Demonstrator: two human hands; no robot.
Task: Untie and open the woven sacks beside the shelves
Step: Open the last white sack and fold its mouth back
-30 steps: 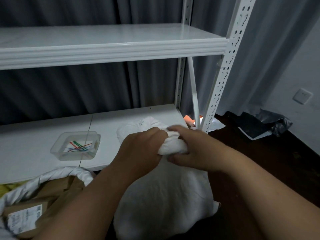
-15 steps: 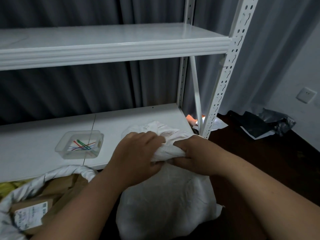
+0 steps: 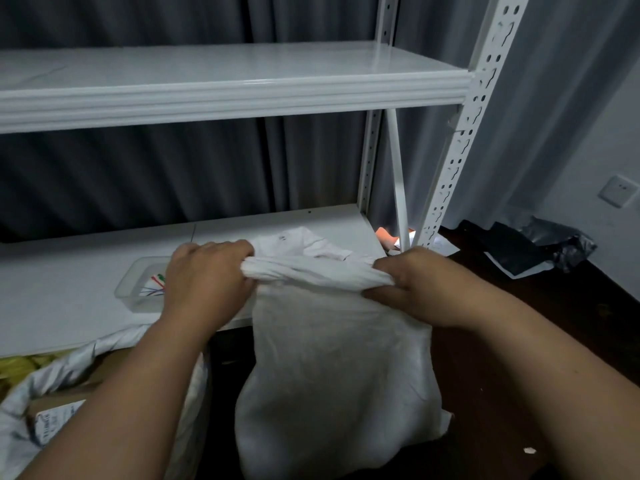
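A white woven sack (image 3: 332, 375) stands on the dark floor in front of the low shelf. Its top edge is bunched and stretched sideways between my hands. My left hand (image 3: 204, 282) grips the left end of the sack's mouth, my right hand (image 3: 412, 285) grips the right end. Loose white cloth of the mouth rises behind the stretched edge. A second white sack (image 3: 52, 382) sits at the lower left with its rim rolled open, showing brown parcels with a printed label inside.
A white metal shelf rack (image 3: 242, 88) stands behind the sacks, its slotted upright (image 3: 460, 133) to the right. A clear plastic tray (image 3: 138, 289) with coloured ties lies on the low shelf. Black plastic bags (image 3: 540, 244) and papers lie on the floor at right. Grey curtains hang behind.
My hands, close together on the bunched neck a second ago, have pulled apart sideways. The sack's mouth is now stretched wide between them.
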